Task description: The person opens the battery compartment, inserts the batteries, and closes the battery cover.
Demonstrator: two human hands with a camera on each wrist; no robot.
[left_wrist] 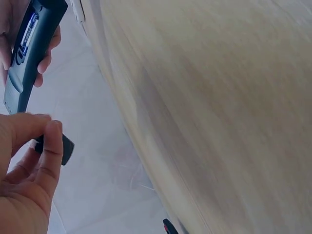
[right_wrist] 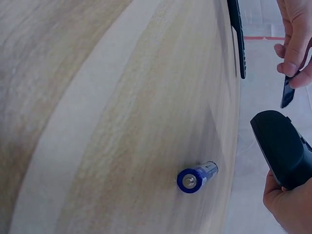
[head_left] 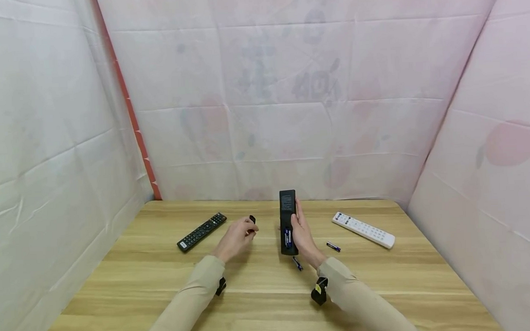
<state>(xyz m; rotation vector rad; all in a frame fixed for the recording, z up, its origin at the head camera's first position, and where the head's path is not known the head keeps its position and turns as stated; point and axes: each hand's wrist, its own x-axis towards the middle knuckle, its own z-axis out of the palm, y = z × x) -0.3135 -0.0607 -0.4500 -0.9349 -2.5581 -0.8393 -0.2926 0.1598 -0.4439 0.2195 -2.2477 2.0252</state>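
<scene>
My left hand (head_left: 236,239) pinches a small black battery cover (left_wrist: 68,149) between thumb and fingertips, above the table. In my right hand (head_left: 304,236) is a black remote control (head_left: 287,209), held upright with its back towards me. Its battery compartment is uncovered, and blue-and-silver batteries (head_left: 287,238) lie inside it. The left wrist view shows the compartment side on, with a battery (left_wrist: 29,33) in it. The cover is apart from the remote, to its left. Below the right hand, a loose battery (head_left: 297,263) lies on the table.
Another loose battery (head_left: 333,247) lies right of the right hand. A white remote control (head_left: 363,230) rests at the right, and a second black remote control (head_left: 201,232) lies at the left. The wooden table (head_left: 261,307) ends at a draped sheet (head_left: 268,136) behind and on both sides.
</scene>
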